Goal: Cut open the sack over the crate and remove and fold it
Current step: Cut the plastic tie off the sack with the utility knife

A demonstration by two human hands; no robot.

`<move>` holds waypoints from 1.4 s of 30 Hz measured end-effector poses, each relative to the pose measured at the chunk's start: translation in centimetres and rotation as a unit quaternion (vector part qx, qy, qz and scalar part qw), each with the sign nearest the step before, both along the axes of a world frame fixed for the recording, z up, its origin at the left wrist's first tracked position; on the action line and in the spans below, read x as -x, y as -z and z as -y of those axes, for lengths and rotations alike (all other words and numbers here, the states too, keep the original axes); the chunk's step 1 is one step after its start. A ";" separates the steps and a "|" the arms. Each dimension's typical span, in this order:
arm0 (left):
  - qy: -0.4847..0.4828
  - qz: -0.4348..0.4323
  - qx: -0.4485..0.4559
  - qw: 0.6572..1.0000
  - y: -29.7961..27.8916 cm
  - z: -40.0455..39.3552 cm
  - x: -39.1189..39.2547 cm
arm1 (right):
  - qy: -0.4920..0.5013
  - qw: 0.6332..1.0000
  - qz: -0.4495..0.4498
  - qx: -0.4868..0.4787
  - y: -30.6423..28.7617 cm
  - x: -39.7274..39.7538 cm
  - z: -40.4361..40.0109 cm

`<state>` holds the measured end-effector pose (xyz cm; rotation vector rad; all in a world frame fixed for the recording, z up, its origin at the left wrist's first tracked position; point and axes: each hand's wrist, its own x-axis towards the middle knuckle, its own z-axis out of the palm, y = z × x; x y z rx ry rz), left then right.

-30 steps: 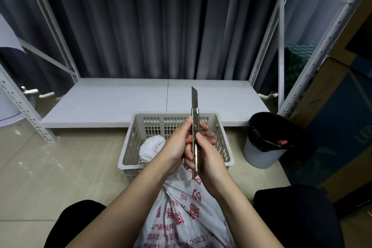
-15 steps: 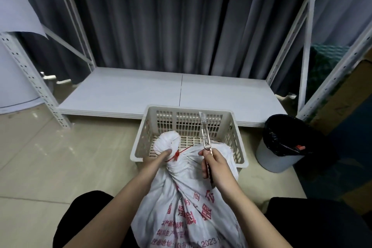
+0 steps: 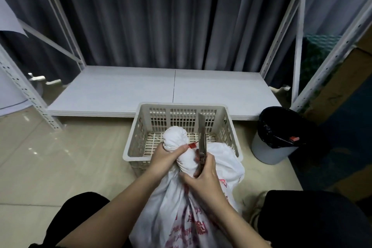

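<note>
The sack (image 3: pixel 193 203) is gripped at its tied neck by the left hand (image 3: pixel 165 160), steadied over the crate (image 3: pixel 141 127); the knife (image 3: pixel 202 137) is clasped in the right hand (image 3: pixel 203 179), blade beside the red tie (image 3: pixel 192 145).

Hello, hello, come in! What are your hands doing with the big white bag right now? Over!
Left hand grips sack neck. Right hand holds utility knife, blade up beside red tie. Sack uncut, over crate. Nothing blocking.
</note>
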<state>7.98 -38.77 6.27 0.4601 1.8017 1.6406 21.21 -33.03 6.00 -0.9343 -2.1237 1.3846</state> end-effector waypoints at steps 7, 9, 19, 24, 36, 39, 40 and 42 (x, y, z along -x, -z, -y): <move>0.016 -0.032 0.197 0.980 -3.0 -0.6 -0.1 | 0.079 0.992 0.050 -0.088 -0.8 -0.6 -0.4; 0.064 -0.019 0.200 0.977 -4.1 -0.5 0.3 | 0.113 0.990 0.042 -0.073 -1.0 -0.3 -0.6; 0.098 0.003 0.056 0.994 -1.7 -0.4 1.6 | 0.053 0.997 -0.015 0.054 -1.4 2.0 -2.6; 0.039 0.098 -0.040 0.994 -0.7 -1.9 1.6 | 0.036 0.983 -0.103 0.149 -0.7 1.6 -2.2; -0.053 0.175 0.024 0.983 0.7 -2.5 1.4 | 0.140 0.976 -0.085 0.143 2.1 3.8 -0.7; -0.050 0.191 0.028 0.980 1.1 -2.7 1.5 | 0.141 0.977 -0.081 0.140 2.4 3.9 -0.6; -0.053 0.191 0.025 0.980 1.0 -2.8 1.5 | 0.132 0.979 -0.085 0.131 2.3 3.9 -0.6; -0.060 0.184 0.026 0.981 0.9 -3.0 1.4 | 0.113 0.983 -0.092 0.115 1.9 3.8 -0.6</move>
